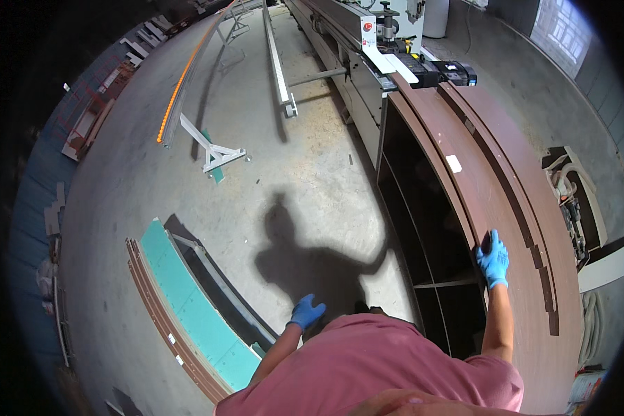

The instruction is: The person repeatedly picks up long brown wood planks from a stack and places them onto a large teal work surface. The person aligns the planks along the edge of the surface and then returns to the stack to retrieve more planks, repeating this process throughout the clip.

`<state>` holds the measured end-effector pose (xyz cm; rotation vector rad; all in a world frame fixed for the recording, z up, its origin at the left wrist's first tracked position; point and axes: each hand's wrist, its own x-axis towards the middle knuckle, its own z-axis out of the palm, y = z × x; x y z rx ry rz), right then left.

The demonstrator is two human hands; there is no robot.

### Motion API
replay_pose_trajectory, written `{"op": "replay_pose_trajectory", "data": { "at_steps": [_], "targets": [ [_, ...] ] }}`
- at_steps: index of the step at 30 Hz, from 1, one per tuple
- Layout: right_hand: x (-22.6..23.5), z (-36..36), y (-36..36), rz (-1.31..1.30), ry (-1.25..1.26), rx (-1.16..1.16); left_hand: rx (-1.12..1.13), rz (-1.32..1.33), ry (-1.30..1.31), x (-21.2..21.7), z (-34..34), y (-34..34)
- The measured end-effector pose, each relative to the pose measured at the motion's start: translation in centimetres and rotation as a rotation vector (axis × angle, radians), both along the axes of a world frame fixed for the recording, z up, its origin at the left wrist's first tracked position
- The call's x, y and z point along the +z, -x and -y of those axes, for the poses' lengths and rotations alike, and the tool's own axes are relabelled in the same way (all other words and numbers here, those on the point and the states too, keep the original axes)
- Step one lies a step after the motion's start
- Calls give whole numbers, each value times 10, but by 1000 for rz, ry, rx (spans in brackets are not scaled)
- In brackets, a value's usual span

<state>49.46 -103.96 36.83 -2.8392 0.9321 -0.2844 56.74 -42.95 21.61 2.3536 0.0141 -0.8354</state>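
Observation:
My right hand [493,258], in a blue glove, rests flat on the near edge of a stack of long dark brown boards [492,173] that lies on a dark shelving rack [423,229]. The fingers curl over the top board's edge. My left hand [306,312], also in a blue glove, hangs free over the concrete floor with fingers loosely bent and holds nothing. My red shirt fills the bottom of the view.
A long woodworking machine [388,35] runs away at top centre. A white roller support stand [215,149] and a long rail [277,62] stand on the floor. A low cart with a green-faced panel [194,305] sits at lower left. Hoses [575,208] lie at right.

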Motion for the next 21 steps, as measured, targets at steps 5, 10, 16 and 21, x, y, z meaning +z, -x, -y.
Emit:
{"op": "replay_pose_trajectory", "data": {
  "at_steps": [5,10,16,21],
  "targets": [
    [-4,-48,68,97,-52,44,-293,77,216,38,97,-44],
    [-10,-120,111,354,-569,47,-605,574,164,127,207,-60],
    [31,-188,108,270,-695,91,-1040,1190,187,226,264,-75],
    [26,-218,160,155,-520,47,-1126,1477,85,198,291,-84]
  ]
}}
